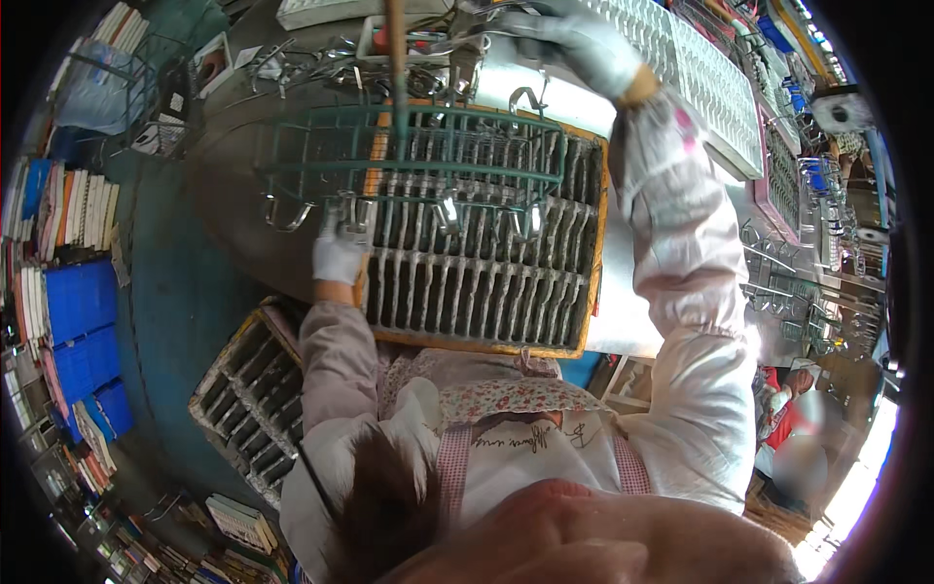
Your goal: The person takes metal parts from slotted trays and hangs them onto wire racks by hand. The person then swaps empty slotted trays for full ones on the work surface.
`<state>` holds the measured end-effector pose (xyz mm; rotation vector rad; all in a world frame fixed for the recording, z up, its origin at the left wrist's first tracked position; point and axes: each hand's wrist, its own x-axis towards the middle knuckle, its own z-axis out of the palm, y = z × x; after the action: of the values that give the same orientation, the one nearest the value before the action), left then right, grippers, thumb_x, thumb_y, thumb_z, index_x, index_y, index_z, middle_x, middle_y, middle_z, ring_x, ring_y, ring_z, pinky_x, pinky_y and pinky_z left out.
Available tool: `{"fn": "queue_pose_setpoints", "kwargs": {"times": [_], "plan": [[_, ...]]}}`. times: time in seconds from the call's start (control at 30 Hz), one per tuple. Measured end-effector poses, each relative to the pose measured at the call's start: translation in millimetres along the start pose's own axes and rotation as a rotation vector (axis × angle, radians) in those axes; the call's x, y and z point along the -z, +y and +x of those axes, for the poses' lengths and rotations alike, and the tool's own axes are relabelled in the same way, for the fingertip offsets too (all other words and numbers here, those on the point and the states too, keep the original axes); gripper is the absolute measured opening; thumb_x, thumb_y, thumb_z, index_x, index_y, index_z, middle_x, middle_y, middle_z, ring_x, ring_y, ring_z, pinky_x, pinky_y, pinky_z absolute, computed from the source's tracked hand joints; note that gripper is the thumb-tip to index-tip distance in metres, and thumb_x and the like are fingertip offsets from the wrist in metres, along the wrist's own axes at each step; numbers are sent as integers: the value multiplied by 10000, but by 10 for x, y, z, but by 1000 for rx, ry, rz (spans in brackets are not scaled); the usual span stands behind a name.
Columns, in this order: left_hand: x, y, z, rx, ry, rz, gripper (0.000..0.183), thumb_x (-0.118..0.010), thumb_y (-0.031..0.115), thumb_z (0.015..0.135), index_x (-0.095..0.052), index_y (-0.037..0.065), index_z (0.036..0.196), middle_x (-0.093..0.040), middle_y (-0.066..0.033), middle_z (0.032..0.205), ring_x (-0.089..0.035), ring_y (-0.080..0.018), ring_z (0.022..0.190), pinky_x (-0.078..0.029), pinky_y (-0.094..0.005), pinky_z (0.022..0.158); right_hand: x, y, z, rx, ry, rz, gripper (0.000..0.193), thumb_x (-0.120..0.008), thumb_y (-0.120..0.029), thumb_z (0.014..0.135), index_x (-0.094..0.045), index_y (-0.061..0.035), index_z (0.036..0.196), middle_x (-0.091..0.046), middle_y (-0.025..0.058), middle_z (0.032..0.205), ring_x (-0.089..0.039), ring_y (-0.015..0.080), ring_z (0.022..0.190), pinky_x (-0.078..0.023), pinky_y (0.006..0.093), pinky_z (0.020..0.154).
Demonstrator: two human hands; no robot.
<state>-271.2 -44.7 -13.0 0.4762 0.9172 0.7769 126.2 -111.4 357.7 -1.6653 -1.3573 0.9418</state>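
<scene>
My left hand (339,257), in a whitish glove, is at the left edge of a slotted tray (477,307) with an orange-brown rim. Its fingers are closed beside a shiny metal piece, partly hidden under a green wire rack (428,167). Bright metal hooks (447,212) hang along that rack, above the tray. My right hand (582,49), gloved with darkened fingertips, reaches to the far side of the worktable. Its fingers bend together by loose shiny metal parts (467,63); what they grip is too unclear to name.
An upright rod (397,78) stands in front of the rack. Pale slotted trays (705,83) lie at the far right. Another slotted tray (248,399) leans at the lower left. Blue bins (83,302) and stacked boards line the left side. Another person (783,414) is at the right.
</scene>
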Motion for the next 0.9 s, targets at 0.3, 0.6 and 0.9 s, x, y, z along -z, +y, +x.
{"fn": "queue_pose_setpoints", "kwargs": {"times": [0.3,0.6,0.9], "plan": [[-1225,2224,-712,-411,213,543,417,-480,415,951,-584,29,1071,-570,-20,772,-502,-72,580,-470,-248,596,-268,521,705,-104,-256,157,340,-638,-212,888,-616,31,1124,-674,105,942,-630,176,826,-512,333,736],[-2163,2536,-591,-566,-157,905,427,-660,429,849,-626,3,854,-531,-7,643,-442,-78,514,-419,-232,542,-407,511,525,104,-267,-261,340,-470,-330,982,-648,-52,903,-481,-42,563,-439,28,486,-342,204,428],[-2258,2477,-348,-379,-350,939,314,-692,378,838,-667,68,880,-494,47,626,-397,-35,495,-296,-208,451,-297,623,455,-56,-365,-385,238,-505,-171,949,-637,-85,1128,-558,-7,639,-524,83,551,-426,231,502]]}}
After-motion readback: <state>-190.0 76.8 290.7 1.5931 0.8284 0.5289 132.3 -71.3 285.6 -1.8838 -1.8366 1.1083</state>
